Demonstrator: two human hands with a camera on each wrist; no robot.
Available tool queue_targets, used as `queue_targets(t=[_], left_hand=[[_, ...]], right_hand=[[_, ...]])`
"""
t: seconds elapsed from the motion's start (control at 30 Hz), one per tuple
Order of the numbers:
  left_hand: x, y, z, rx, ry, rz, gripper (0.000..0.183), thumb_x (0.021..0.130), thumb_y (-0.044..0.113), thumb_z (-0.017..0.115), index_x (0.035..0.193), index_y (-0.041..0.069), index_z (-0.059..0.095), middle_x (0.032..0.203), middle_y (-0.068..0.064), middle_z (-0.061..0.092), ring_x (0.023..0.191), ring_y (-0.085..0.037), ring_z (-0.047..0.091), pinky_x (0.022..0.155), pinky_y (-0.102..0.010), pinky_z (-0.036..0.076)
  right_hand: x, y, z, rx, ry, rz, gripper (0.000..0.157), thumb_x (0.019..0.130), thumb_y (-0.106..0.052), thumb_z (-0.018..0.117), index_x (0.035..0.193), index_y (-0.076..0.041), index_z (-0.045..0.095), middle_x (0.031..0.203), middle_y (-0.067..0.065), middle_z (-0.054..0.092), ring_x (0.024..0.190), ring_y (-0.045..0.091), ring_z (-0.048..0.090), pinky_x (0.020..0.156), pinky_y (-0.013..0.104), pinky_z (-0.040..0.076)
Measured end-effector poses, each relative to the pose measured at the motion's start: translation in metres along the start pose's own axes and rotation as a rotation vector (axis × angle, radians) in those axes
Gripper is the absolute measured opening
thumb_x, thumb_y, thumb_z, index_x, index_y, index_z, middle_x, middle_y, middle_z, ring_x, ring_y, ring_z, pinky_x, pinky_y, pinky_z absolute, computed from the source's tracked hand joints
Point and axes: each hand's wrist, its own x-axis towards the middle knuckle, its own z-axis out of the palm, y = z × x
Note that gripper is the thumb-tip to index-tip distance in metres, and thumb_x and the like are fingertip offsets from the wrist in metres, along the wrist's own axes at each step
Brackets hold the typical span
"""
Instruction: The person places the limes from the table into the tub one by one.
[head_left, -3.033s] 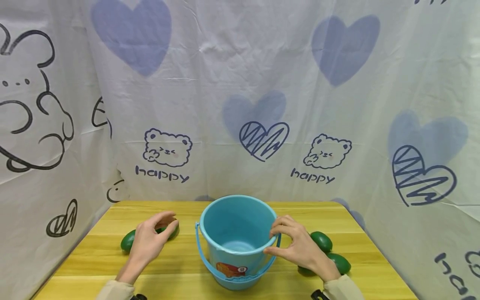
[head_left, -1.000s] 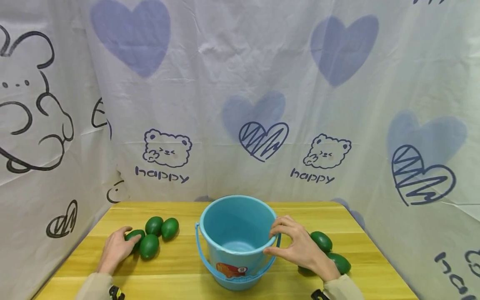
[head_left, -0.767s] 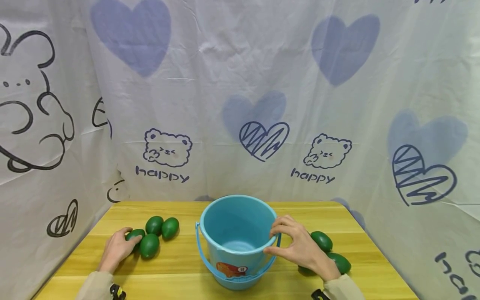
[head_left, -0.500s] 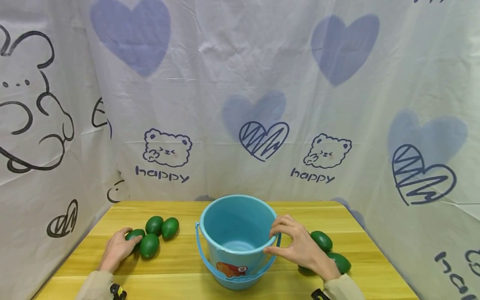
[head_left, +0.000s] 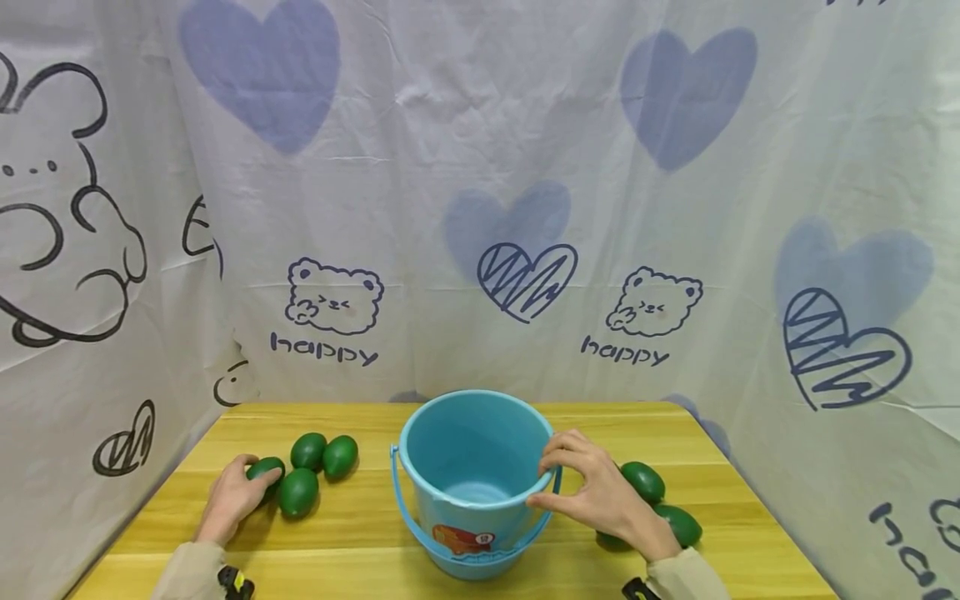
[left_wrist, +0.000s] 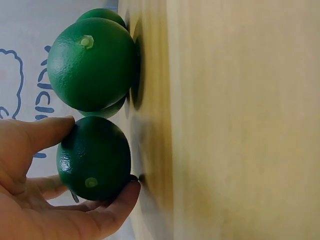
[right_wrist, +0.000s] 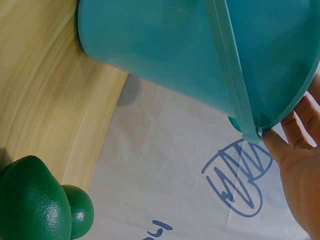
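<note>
Between the thumb and fingers of my left hand [head_left: 231, 502] is a dark green lime [head_left: 266, 473], at the left of the table. The left wrist view shows this lime [left_wrist: 95, 159] pinched close to the tabletop, its round end facing the camera. A light blue bucket [head_left: 480, 516] stands upright at the middle, its handle hanging down in front. My right hand [head_left: 591, 486] grips the bucket's right rim, thumb on the near outer side and fingers over the edge. In the right wrist view, the fingers [right_wrist: 305, 117] lie along the rim by the handle joint. No lime shows inside the bucket.
Beside the held lime lie other limes [head_left: 298, 492], grouped left of the bucket. More limes [head_left: 679, 526] rest at the right, one partly hidden by my right wrist. A patterned white cloth [head_left: 450, 350] hangs behind and beside the wooden table [head_left: 360, 558].
My left hand went from above the group of limes to its leftmost one and took hold of it. That lime has just shifted slightly left. The right hand and bucket have stayed put.
</note>
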Motion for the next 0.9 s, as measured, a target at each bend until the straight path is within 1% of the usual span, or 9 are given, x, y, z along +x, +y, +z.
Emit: queue_targets(t=[0.17,0.27,0.37,0.43,0.5,0.6,0.67,0.77,0.9], left_hand=[[-0.003,0.004,-0.002,-0.036,0.077,0.010,0.068,0.096,0.033,0.057,0.141,-0.011,0.030,0.136,-0.039,0.038,0.118,-0.052,0.043,0.091,-0.057,0.045],[-0.004,0.007,-0.002,-0.058,0.128,0.009,0.069,0.093,0.034,0.062,0.141,-0.008,0.035,0.135,-0.037,0.039,0.116,-0.049,0.045,0.086,-0.054,0.047],[-0.006,0.012,-0.002,-0.084,0.186,0.005,0.066,0.090,0.035,0.065,0.139,-0.003,0.042,0.128,-0.033,0.048,0.103,-0.041,0.055,0.073,-0.043,0.052],[-0.008,0.018,-0.003,-0.098,0.217,0.011,0.064,0.089,0.038,0.065,0.136,0.000,0.047,0.123,-0.030,0.052,0.092,-0.035,0.058,0.063,-0.035,0.051],[-0.011,0.023,-0.003,-0.111,0.240,0.018,0.060,0.088,0.038,0.066,0.134,0.003,0.050,0.118,-0.028,0.056,0.086,-0.030,0.059,0.058,-0.029,0.048],[-0.014,0.032,-0.003,-0.128,0.257,0.031,0.058,0.088,0.039,0.067,0.132,0.004,0.051,0.118,-0.026,0.056,0.087,-0.029,0.057,0.058,-0.027,0.045],[-0.016,0.038,-0.002,-0.147,0.259,0.035,0.058,0.087,0.037,0.068,0.132,0.005,0.051,0.119,-0.025,0.055,0.090,-0.030,0.056,0.060,-0.028,0.044],[-0.019,0.047,-0.001,-0.180,0.252,0.044,0.057,0.087,0.034,0.069,0.133,0.008,0.049,0.123,-0.022,0.053,0.095,-0.031,0.053,0.063,-0.028,0.043],[-0.023,0.058,0.001,-0.204,0.238,0.068,0.056,0.086,0.028,0.070,0.135,0.012,0.049,0.125,-0.019,0.053,0.098,-0.031,0.054,0.066,-0.028,0.044]], right_hand=[[0.000,0.000,0.000,0.000,0.001,-0.007,0.023,0.078,-0.044,0.080,0.089,-0.027,0.067,0.101,-0.015,0.060,0.100,0.006,0.052,0.086,0.036,0.053],[0.000,0.000,0.000,0.001,0.000,-0.008,0.024,0.078,-0.044,0.080,0.089,-0.027,0.067,0.100,-0.014,0.061,0.100,0.006,0.052,0.086,0.036,0.053],[0.000,0.000,0.000,0.003,-0.001,-0.009,0.025,0.078,-0.043,0.080,0.089,-0.025,0.068,0.100,-0.013,0.061,0.100,0.006,0.052,0.086,0.036,0.053],[0.000,0.000,-0.001,0.001,-0.002,-0.009,0.025,0.078,-0.044,0.080,0.089,-0.024,0.068,0.100,-0.013,0.061,0.101,0.006,0.052,0.087,0.036,0.053],[0.000,-0.001,-0.001,0.000,-0.002,-0.009,0.025,0.078,-0.044,0.080,0.089,-0.025,0.068,0.101,-0.013,0.061,0.101,0.006,0.052,0.086,0.036,0.053],[0.000,-0.001,-0.001,-0.002,-0.002,-0.009,0.024,0.078,-0.044,0.080,0.089,-0.027,0.067,0.101,-0.013,0.061,0.101,0.006,0.052,0.086,0.036,0.053],[0.000,-0.001,-0.001,0.001,-0.002,-0.009,0.024,0.078,-0.044,0.080,0.089,-0.026,0.068,0.101,-0.013,0.061,0.101,0.006,0.052,0.086,0.036,0.053],[0.000,0.000,0.000,0.001,-0.002,-0.008,0.024,0.078,-0.044,0.080,0.089,-0.026,0.068,0.100,-0.014,0.061,0.101,0.006,0.052,0.087,0.036,0.053],[0.000,0.000,0.000,-0.001,0.000,-0.007,0.023,0.078,-0.044,0.080,0.089,-0.028,0.067,0.101,-0.014,0.061,0.101,0.006,0.052,0.087,0.036,0.053]])
